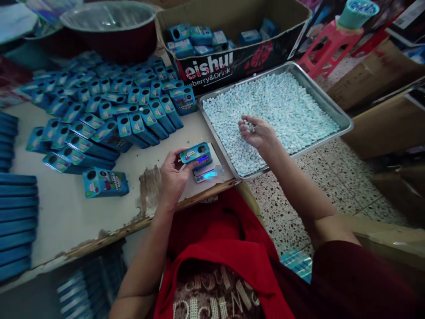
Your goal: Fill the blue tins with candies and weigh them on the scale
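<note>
My left hand (pixel 175 178) grips a small blue candy box (pixel 196 154) by its side, its fingers and thumb wrapped round one end. That box sits over a small digital scale (pixel 210 175) with a lit blue display at the table's front edge. My right hand (pixel 256 133) is cupped, palm up, above a metal tray (pixel 345 123) spread with small pale blue candies (pixel 272 106). Several of these candies lie in the curled fingers of that hand.
Many blue boxes (pixel 133 126) with round holes crowd the table's left and back. One box (pixel 105 181) stands alone near the front. Behind are a cardboard carton (pixel 212 73) holding boxes and a large bowl (pixel 109 31). A red stool (pixel 328 48) bears a cup (pixel 357 15).
</note>
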